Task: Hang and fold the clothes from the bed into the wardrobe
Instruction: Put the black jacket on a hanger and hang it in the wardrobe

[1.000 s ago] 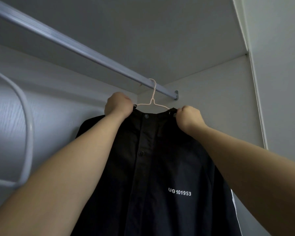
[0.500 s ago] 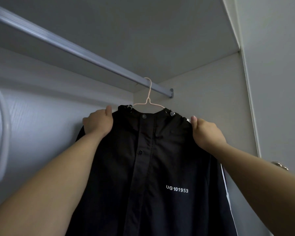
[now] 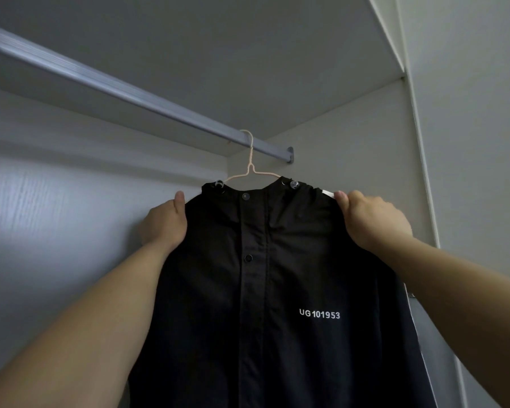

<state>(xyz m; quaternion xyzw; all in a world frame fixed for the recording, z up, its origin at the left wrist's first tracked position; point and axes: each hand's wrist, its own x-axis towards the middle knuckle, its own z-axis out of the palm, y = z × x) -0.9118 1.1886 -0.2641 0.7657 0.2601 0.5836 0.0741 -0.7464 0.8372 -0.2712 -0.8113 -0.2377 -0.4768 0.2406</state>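
A black snap-front jacket [image 3: 277, 290] with a small white code printed on its chest hangs inside the wardrobe on a thin pale pink wire hanger [image 3: 250, 160]. The hanger's hook is over the grey metal clothes rail [image 3: 130, 92], close to the bracket [image 3: 290, 154] where that rail meets the white side wall [image 3: 351, 148]. The garment faces the wearer of the camera, its long axis running straight down from the hook and out of the bottom of the view, its shoulder line lying across the view. Both hands are up at that shoulder line, one at each outer end and well apart from the hook between them, so neither is clearly nearer. The left hand [image 3: 164, 223] holds the left shoulder edge, with its thumb [image 3: 179, 200] laid on the front of the cloth; the rest of that hand goes behind the fabric, where how it lies cannot be told. The right hand [image 3: 371, 219] has its fingers [image 3: 362, 201] curled over the right shoulder, pinching the seam beside a short white strip. Both forearms reach up and forward from below, and the wrists look roughly level. Since the hook already bears the weight, what seems to remain is squaring the shoulders on the hanger's arms, probably with small outward tugs along the shoulder line. Pulling down hard could tip the light hanger or drag the collar off one arm. Letting go should follow, and then a return to the bed for the next garment.
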